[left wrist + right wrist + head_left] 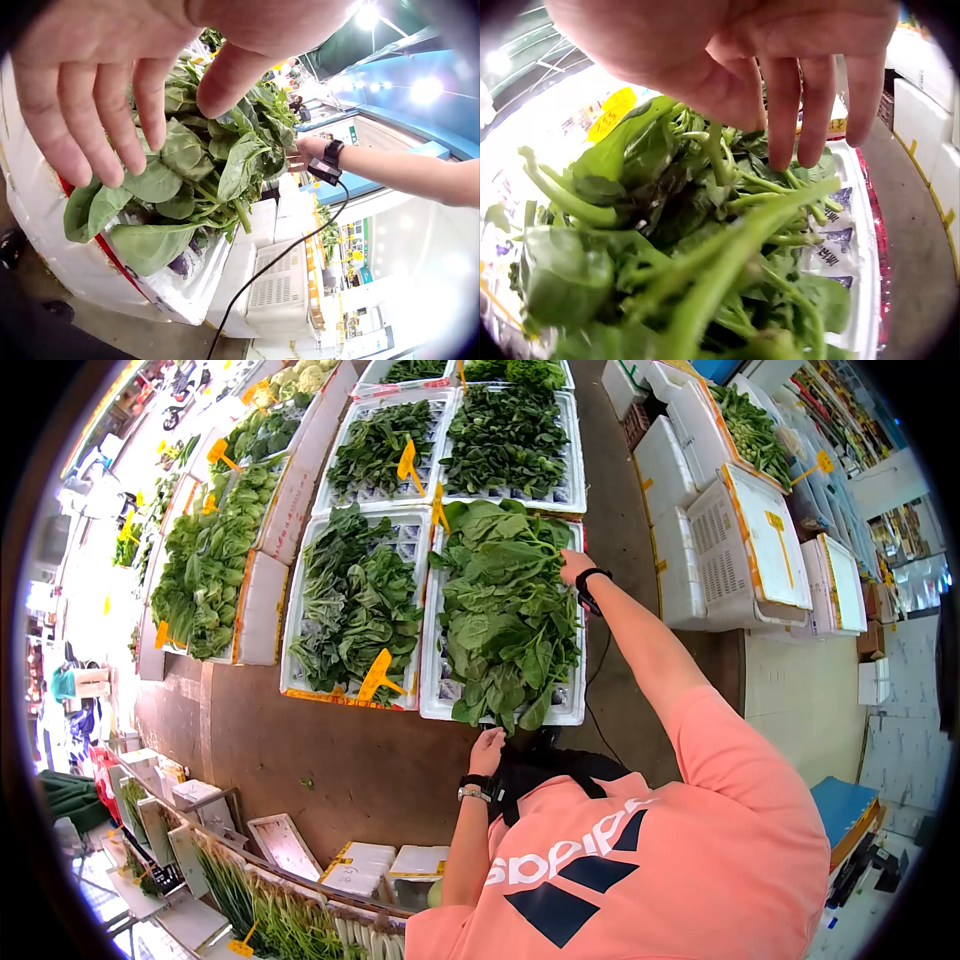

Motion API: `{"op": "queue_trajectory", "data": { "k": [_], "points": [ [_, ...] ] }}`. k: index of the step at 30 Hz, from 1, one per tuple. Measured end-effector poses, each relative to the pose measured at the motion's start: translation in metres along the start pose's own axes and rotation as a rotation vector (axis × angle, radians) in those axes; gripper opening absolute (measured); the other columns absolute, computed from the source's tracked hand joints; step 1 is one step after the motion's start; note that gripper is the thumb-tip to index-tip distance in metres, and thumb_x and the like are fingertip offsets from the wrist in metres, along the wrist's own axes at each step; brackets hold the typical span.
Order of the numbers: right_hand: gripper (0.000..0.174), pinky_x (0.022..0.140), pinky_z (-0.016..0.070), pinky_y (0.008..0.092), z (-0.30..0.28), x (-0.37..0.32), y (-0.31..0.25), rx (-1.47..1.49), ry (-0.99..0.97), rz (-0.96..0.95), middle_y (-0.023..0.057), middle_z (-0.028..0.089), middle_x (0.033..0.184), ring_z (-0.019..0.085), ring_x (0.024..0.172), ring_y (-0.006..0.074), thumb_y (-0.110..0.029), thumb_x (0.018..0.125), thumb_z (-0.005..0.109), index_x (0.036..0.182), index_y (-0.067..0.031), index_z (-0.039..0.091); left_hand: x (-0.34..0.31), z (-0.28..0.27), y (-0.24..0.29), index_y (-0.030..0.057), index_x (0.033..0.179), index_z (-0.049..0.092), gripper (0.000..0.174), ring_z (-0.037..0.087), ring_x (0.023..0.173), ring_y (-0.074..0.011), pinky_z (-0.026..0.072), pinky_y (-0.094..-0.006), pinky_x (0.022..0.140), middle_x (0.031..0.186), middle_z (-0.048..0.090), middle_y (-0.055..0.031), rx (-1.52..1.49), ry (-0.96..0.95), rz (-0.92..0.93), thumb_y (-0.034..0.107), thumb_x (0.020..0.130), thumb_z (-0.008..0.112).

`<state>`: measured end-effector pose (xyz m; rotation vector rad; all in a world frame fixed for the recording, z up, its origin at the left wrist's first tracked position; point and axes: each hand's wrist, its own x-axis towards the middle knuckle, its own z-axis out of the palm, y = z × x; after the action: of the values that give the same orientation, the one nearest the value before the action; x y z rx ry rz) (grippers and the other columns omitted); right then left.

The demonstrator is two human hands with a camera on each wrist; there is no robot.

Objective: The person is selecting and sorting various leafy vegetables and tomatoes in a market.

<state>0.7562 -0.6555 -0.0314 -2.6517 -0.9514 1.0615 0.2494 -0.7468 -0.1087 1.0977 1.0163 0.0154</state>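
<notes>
A heap of broad-leaved leafy greens [505, 610] with thick pale stems fills a white foam box [572, 712] in front of me. Along the box's right side, my right hand [574, 567] is at the stem ends. The right wrist view shows its fingers [815, 112] fairly straight, reaching down over the stems. My left hand [487, 752] is low at the box's near edge. In the left wrist view its fingers [79, 112] extend loosely in front of the leaves, gripping nothing. Printed ice packs [829, 251] lie under the greens.
Another foam box of darker greens [350, 600] adjoins on the left, with two more boxes behind. Orange price tags [380, 676] stick up between them. White crates [745, 550] stand across the aisle at right. A black cable [281, 259] trails from the right wrist.
</notes>
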Motion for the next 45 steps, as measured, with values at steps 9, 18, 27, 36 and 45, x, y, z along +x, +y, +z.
{"op": "queue_trajectory", "data": {
  "k": [9,18,27,36,45],
  "points": [
    [0.06,0.114,0.0426,0.0502,0.002,-0.068,0.014,-0.606,-0.012,-0.375,0.0133,0.06,0.142,0.054,0.133,0.0323,-0.01,0.092,0.067,0.149,-0.0165,0.053,0.007,0.002,-0.002,0.0076,0.131,0.065,0.035,0.066,0.104,-0.0119,0.0511,-0.0262,0.081,0.124,0.071,-0.0024,0.039,-0.001,-0.071,0.031,0.106,0.059],
    [0.021,0.115,0.0377,0.0507,0.009,-0.09,-0.003,-0.662,0.088,-0.643,0.0081,0.075,0.105,0.068,0.108,0.0277,-0.013,0.098,0.065,0.118,-0.0129,0.07,0.019,0.009,0.016,0.0047,0.131,0.065,0.036,0.066,0.105,-0.013,0.0491,-0.0259,0.078,0.125,0.071,-0.0035,0.069,-0.02,-0.005,0.031,0.107,0.058],
    [0.037,0.085,0.0521,0.0431,-0.019,-0.146,-0.042,-0.491,0.168,-0.998,0.0071,0.073,0.105,0.069,0.1,0.0268,-0.02,0.095,0.069,0.131,-0.0109,0.065,0.027,0.017,0.002,0.0021,0.128,0.066,0.034,0.067,0.102,-0.0156,0.0515,-0.0289,0.081,0.119,0.072,-0.0059,0.11,-0.002,0.036,0.027,0.106,0.059],
    [0.031,0.084,0.0542,0.0428,-0.052,-0.156,-0.091,-0.336,0.249,-1.011,0.0085,0.073,0.107,0.069,0.099,0.0312,-0.02,0.097,0.069,0.127,-0.0118,0.067,0.034,0.023,0.023,-0.0021,0.123,0.067,0.031,0.065,0.094,-0.0141,0.0511,-0.0289,0.085,0.106,0.071,-0.0047,0.119,0.033,0.07,0.023,0.106,0.058],
    [0.036,0.087,0.0559,0.0381,-0.114,-0.119,-0.113,0.272,0.156,-0.799,0.014,0.073,0.115,0.071,0.102,0.0272,-0.018,0.104,0.064,0.138,-0.0042,0.059,0.045,0.019,0.004,0.0023,0.127,0.069,0.041,0.069,0.109,-0.0271,0.0523,-0.0395,0.095,0.116,0.074,-0.0129,0.174,0.056,0.057,0.036,0.105,0.059]
  ]
}}
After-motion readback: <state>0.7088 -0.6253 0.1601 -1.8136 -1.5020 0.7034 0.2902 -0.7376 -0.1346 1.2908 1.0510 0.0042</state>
